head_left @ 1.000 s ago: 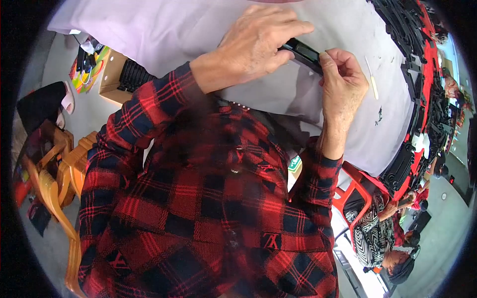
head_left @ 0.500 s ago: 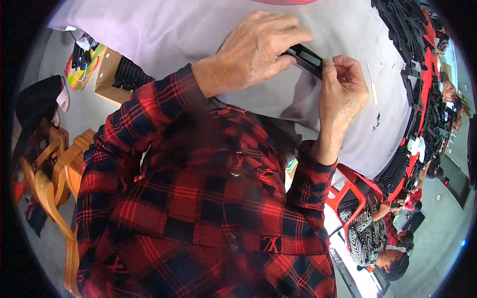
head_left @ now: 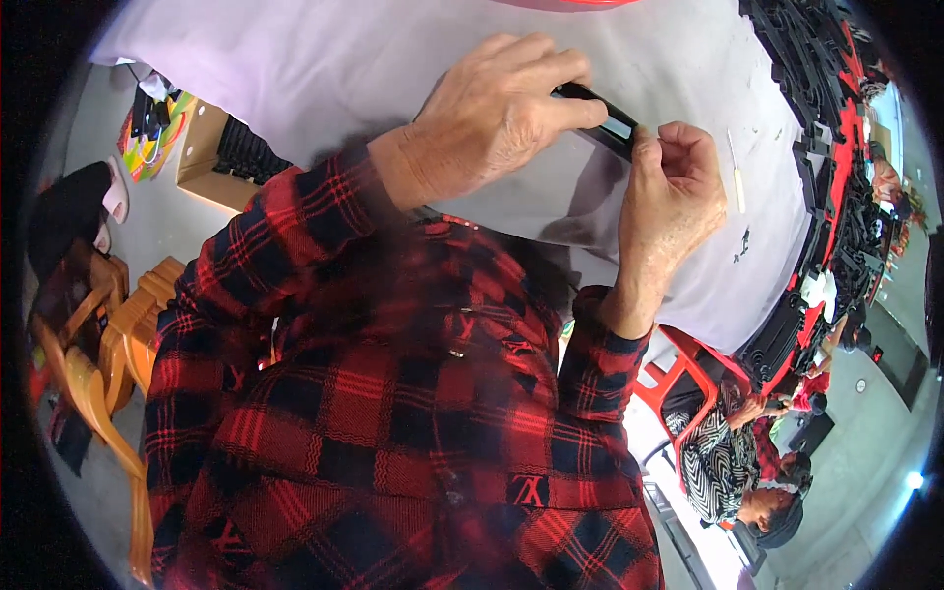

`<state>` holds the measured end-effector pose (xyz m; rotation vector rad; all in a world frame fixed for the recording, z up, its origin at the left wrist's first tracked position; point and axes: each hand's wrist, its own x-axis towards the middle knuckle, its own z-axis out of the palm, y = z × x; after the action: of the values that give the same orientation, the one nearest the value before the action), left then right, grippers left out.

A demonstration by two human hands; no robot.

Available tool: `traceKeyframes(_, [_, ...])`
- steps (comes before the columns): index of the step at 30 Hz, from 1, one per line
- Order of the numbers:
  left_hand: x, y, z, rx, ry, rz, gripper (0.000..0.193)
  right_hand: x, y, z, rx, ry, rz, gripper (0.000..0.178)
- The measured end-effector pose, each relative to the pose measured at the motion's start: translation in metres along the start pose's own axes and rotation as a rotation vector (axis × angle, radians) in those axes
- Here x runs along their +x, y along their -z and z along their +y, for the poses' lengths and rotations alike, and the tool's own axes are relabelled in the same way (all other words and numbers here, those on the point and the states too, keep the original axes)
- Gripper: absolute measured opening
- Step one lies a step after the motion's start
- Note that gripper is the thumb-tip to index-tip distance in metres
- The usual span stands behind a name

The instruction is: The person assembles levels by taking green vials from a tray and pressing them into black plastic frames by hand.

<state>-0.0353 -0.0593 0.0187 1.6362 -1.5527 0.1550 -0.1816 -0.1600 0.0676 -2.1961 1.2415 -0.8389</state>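
Between my two hands is a long, narrow black plastic piece (head_left: 602, 110) with a lighter rectangular opening or window in it. My left hand (head_left: 501, 113) grips its far left end between thumb and fingers. At its near right end, my right hand (head_left: 677, 182) pinches it with the thumb and bent fingers. The piece is held tilted above the pale cloth (head_left: 393, 59); part of it is hidden behind my left thumb. On the cloth to the right of my right hand lies a thin tool with a white handle (head_left: 738, 192). Small black bits (head_left: 742, 246) lie nearer me.
Many black plastic parts (head_left: 787, 324) are piled along the right edge over red material. A red rim (head_left: 580, 3) shows at the far edge. On the left are a cardboard box (head_left: 211, 182) of black parts and wooden chairs (head_left: 98, 383). Another person (head_left: 723, 462) sits at lower right.
My left thumb has shifted across the top of the black piece, covering more of it. Both hands have moved slightly left, and the view has tilted a little.
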Motion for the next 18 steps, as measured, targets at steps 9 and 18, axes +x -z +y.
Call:
traceKeyframes(9, [0.000, -0.001, 0.001, 0.065, -0.050, 0.010, 0.024, -0.003, 0.004, -0.003, 0.309, -0.117, -0.048, 0.013])
traceKeyframes(18, [-0.002, -0.001, 0.003, 0.077, -0.056, 0.029, 0.024, -0.007, 0.010, -0.015, 0.280, -0.141, -0.115, 0.014])
